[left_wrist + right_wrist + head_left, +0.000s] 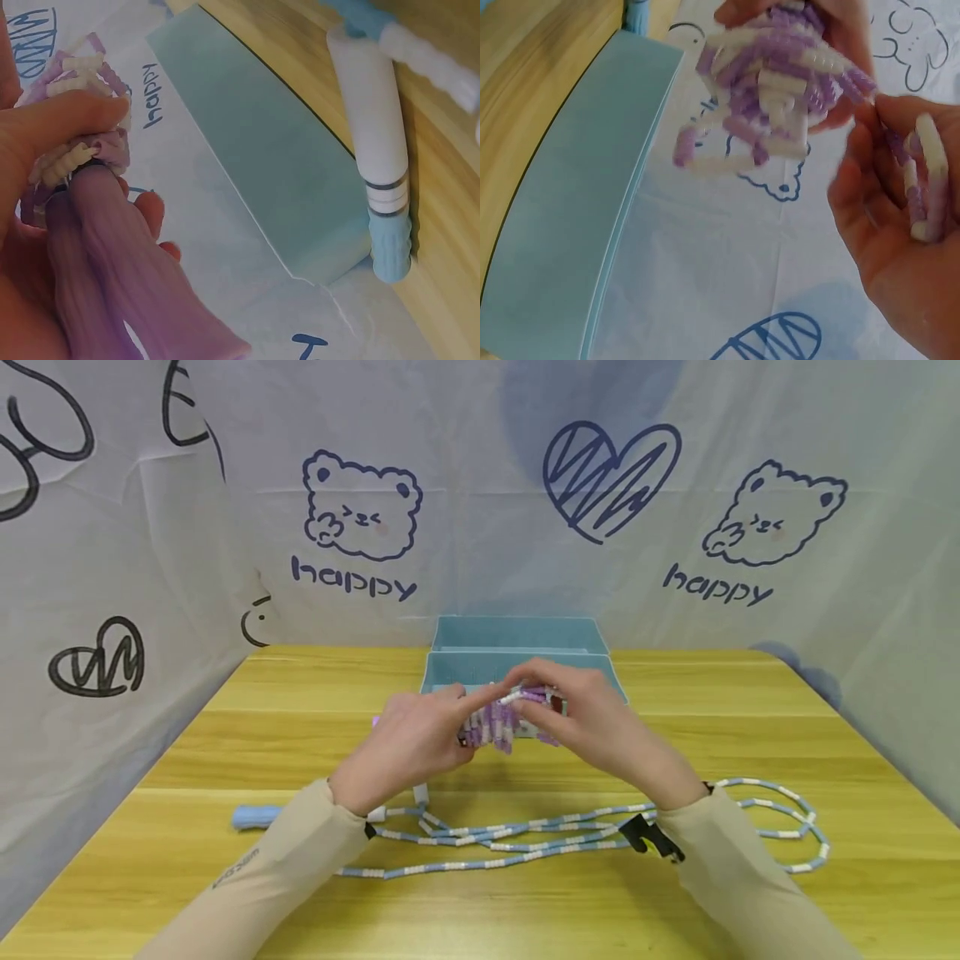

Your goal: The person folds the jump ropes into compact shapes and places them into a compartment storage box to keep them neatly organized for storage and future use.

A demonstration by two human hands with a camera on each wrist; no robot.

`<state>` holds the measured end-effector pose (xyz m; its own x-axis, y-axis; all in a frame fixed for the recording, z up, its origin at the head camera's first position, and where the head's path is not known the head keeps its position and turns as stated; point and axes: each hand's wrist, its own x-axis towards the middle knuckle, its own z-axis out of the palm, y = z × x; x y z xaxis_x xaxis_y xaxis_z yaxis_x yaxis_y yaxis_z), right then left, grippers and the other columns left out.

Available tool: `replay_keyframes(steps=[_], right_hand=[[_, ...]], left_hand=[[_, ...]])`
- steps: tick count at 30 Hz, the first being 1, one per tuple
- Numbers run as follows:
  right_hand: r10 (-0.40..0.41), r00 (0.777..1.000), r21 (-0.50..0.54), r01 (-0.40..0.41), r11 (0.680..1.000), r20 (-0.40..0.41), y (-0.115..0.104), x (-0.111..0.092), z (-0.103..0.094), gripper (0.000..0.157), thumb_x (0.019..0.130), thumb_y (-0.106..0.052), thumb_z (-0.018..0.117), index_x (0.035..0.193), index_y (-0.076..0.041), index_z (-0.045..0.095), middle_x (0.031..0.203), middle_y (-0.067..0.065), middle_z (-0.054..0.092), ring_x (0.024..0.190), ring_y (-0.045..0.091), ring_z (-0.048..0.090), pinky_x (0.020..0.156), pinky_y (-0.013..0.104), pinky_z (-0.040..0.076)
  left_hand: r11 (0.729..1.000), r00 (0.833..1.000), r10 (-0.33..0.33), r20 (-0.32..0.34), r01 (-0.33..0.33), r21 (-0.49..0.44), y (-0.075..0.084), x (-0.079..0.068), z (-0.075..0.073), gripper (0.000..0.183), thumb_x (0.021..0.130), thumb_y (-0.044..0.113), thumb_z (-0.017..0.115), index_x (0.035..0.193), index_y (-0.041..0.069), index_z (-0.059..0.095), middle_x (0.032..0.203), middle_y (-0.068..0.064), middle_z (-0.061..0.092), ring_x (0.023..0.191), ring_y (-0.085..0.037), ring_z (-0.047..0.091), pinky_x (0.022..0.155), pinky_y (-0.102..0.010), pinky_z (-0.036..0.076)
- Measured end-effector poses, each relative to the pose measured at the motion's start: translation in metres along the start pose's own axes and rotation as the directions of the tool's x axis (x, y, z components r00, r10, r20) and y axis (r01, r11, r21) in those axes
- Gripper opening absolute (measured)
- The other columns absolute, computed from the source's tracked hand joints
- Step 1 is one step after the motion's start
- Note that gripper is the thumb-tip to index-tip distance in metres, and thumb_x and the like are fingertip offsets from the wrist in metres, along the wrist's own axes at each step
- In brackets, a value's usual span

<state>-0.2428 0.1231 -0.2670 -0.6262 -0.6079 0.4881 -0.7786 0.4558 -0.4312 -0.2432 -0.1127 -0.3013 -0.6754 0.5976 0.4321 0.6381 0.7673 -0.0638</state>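
Observation:
A purple-and-white beaded jump rope is bunched up between the two hands, raised over the table. My left hand grips the bundle, its thumb lying across the beads in the left wrist view. Two purple handles stick out side by side below that grip. With thumb and fingertips, my right hand pinches a strand drawn out from the bundle. A short beaded loop hangs in front of the right palm, while another loop dangles under the bundle.
Behind the hands stands a light-blue box with its lid up, partly hidden by them. A blue-and-white beaded jump rope lies stretched across the wooden table under the forearms. One blue handle end points left. Printed cloth encloses the back and sides.

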Motion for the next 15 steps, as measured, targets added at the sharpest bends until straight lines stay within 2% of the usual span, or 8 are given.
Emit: replay_keyframes(steps=[4,9,15], right_hand=[[0.024,0.995,-0.043,-0.029,0.999,-0.095,0.005,0.0,-0.002,0.018,0.094,-0.018,0.067,0.111,-0.019,0.071,0.102,-0.011,0.067,0.073,0.01,0.052,0.062,0.029,0.046],[0.081,0.986,-0.016,-0.085,0.996,-0.145,0.01,-0.001,-0.003,0.02,0.093,-0.024,0.068,0.112,-0.021,0.075,0.101,-0.012,0.069,0.07,0.012,0.052,0.06,0.028,0.045],[0.165,0.976,0.056,-0.158,0.986,-0.141,0.013,-0.001,-0.004,0.023,0.094,-0.029,0.066,0.113,-0.021,0.075,0.103,-0.01,0.069,0.072,0.015,0.054,0.06,0.029,0.046]], left_hand=[[0.999,0.999,0.036,0.008,-0.036,-0.003,0.001,0.002,0.0,0.077,0.078,0.022,0.078,0.148,0.03,0.046,0.082,0.004,0.053,0.046,-0.009,0.035,0.04,-0.024,0.022],[0.996,0.996,0.088,-0.009,-0.088,0.001,0.0,0.002,0.001,0.074,0.078,0.023,0.08,0.145,0.024,0.048,0.09,0.002,0.059,0.048,-0.009,0.039,0.039,-0.024,0.027],[0.996,0.999,0.051,0.017,-0.049,-0.068,0.003,0.004,0.002,0.078,0.078,0.024,0.083,0.146,0.017,0.045,0.109,-0.001,0.067,0.053,-0.005,0.047,0.043,-0.02,0.037]])
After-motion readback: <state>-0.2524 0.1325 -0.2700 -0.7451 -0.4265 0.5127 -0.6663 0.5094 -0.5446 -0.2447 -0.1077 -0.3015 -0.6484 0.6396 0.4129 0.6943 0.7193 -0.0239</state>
